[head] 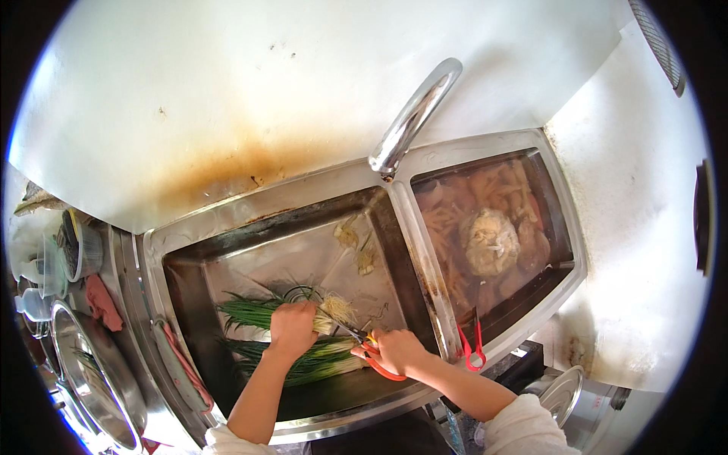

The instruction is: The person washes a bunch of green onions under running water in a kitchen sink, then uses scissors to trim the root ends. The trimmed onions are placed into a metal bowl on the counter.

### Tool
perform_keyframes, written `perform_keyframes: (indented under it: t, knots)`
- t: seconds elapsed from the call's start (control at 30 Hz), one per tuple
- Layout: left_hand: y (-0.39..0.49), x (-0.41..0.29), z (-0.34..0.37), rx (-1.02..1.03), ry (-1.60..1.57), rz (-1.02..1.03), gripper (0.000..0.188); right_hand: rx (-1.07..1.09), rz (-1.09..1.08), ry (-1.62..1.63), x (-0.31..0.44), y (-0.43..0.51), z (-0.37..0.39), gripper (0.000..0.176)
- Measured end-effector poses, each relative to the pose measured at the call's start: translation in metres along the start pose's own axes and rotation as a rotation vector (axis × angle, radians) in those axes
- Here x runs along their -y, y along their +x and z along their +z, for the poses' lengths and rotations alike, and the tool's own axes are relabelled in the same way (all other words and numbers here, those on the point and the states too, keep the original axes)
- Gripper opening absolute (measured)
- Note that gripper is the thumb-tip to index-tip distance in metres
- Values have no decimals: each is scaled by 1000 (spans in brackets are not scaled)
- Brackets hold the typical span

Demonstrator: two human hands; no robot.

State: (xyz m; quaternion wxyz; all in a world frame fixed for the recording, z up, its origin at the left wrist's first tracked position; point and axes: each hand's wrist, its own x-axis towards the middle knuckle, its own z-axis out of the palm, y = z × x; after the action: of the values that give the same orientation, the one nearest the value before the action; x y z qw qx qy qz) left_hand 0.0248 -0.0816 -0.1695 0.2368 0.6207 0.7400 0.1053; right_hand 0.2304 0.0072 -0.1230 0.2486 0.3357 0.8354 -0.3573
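My left hand (294,324) grips a bunch of green onions (247,311) over the left basin of a steel sink (296,233). The white stems and rooty ends (338,307) stick out to the right of that fist. Orange-handled scissors (382,364) are in my right hand (398,350), their blades at the root ends; whether they touch is unclear. A second bunch of green onions (318,362) lies in the basin below my left hand. Trimmed pale scraps (364,256) rest on the basin floor near its upper right corner.
A curved chrome faucet (418,116) rises behind the divider. The right basin holds water, pale meat pieces (500,182) and a bundle in clear wrap (490,242). Red-handled scissors (471,347) rest on its front rim. At left are a cloth (185,364), a steel bowl (99,375) and plastic containers (54,267).
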Motion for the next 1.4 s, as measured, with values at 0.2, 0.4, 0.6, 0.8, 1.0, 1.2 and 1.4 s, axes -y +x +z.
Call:
perform_keyframes:
  t: [0.2, 0.4, 0.6, 0.8, 1.0, 1.2, 1.4]
  knots:
    - [-4, -9, 7, 18, -96, -109, 36, -93, 176, 443, -11, 13, 31, 55]
    - [-18, -16, -44, -160, -385, -322, 43, -174, 424, 275, -84, 54, 92, 47]
    - [-18, -45, -106, -356, -833, -317, 37, 111, 305, 205, -90, 63, 98, 49]
    - [0, -62, -136, -212, -1047, -293, 22, -366, 34, 680, -53, 85, -52, 26]
    - [33, -67, -159, -343, -1005, -45, 12, -232, 10, 2070, -43, 152, -162, 17]
    - [64, -72, -170, -207, -1303, -259, 19, 0, -148, 2007, -52, 180, -165, 20]
    - [91, -87, -165, -325, -1269, -313, 15, -651, 301, 1240, -29, 198, -155, 37]
